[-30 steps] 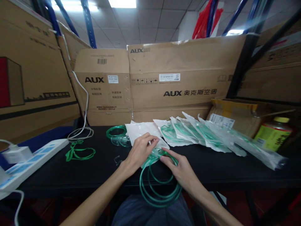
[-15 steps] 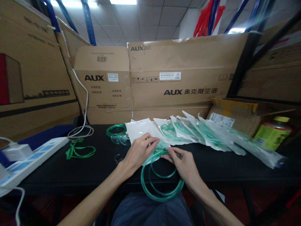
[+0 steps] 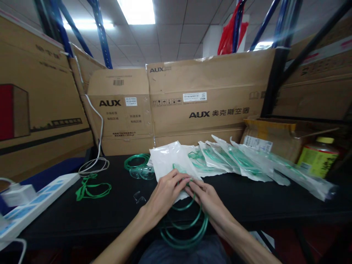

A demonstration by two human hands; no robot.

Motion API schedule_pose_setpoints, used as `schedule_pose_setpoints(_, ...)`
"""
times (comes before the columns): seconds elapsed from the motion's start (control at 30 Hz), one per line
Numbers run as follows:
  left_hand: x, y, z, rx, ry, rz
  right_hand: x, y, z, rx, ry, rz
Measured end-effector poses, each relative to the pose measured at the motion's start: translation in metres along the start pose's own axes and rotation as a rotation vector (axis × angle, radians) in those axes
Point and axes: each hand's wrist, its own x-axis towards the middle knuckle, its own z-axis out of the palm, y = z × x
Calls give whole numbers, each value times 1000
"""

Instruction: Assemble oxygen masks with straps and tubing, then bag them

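Observation:
My left hand (image 3: 168, 189) and my right hand (image 3: 205, 194) meet over the near middle of the black table. Both are closed, pinching the top of a coil of clear green tubing (image 3: 189, 244). Its loops hang below my fingers, past the table's front edge. Just beyond my fingertips lies a white paper pouch (image 3: 169, 156), with a bit of green showing on it. My hands cover the pouch's near part and the spot where the tubing is gripped.
Several filled pouches (image 3: 242, 161) overlap at the right, near a cardboard box (image 3: 271, 134) and a yellow-labelled bottle (image 3: 319, 157). Toward the left are another green coil (image 3: 136, 161), a clear mask (image 3: 143, 173), green straps (image 3: 93, 190), small clear pieces (image 3: 139, 198) and a power strip (image 3: 44, 198).
My hands have come closer together at the top of the coil, and its loops have shifted and spread. The white pouch has turned slightly. The camera view has tilted upward.

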Motion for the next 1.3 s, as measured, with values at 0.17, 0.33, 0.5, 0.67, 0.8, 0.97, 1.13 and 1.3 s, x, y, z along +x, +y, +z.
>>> schedule_pose_setpoints(0.17,-4,-9,1,76,-124,-23,-20,-11,-14,243,-24,183)
schedule_pose_setpoints(0.33,-3,-2,2,152,-150,-61,-47,-11,-29,279,100,281)
schedule_pose_setpoints(0.5,-1,3,4,172,-117,-61,-59,-11,-18,163,-106,300)
schedule_pose_setpoints(0.67,0,0,10,132,-56,-50,-37,-12,-6,-62,-139,315)
schedule_pose_setpoints(0.8,0,0,9,95,-47,-34,-27,-12,-10,-132,-149,379)
schedule_pose_setpoints(0.97,-2,8,0,57,-26,40,-25,-15,-25,-184,-96,294)
schedule_pose_setpoints(1.13,-5,16,7,58,-35,100,-19,-12,-24,-255,-127,232)
schedule_pose_setpoints(1.3,-7,15,14,50,16,69,-21,-13,-27,-50,-117,304)
